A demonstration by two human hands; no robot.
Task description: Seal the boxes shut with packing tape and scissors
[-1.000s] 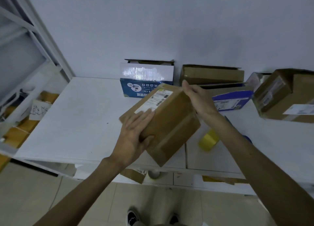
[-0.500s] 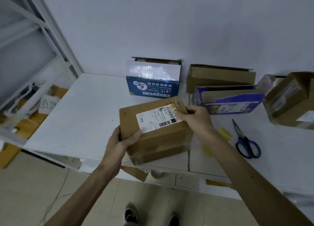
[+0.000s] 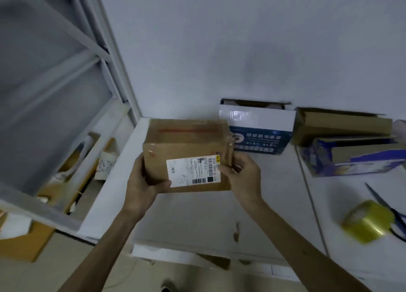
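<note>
Box (image 3: 186, 153) held above table (image 3: 197, 221), far-left part. Left hand (image 3: 142, 182) grips left end, right hand (image 3: 243, 175) grips right end, fingers curled round edges. Cardboard stiff, likely light; tape glossy, slippery. Hold by ends. Tape roll (image 3: 367, 223), scissors (image 3: 391, 212) near right.

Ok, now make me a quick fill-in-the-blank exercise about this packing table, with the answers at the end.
1. The left hand and right hand both grip the brown box, whose white ____ faces the camera.
2. The tape roll lying on the table is ____ in colour.
3. The scissors lie untouched on the tape roll's ____ side.
4. The blue and white box stands against the ____.
Missing words: label; yellow; right; wall.
</note>
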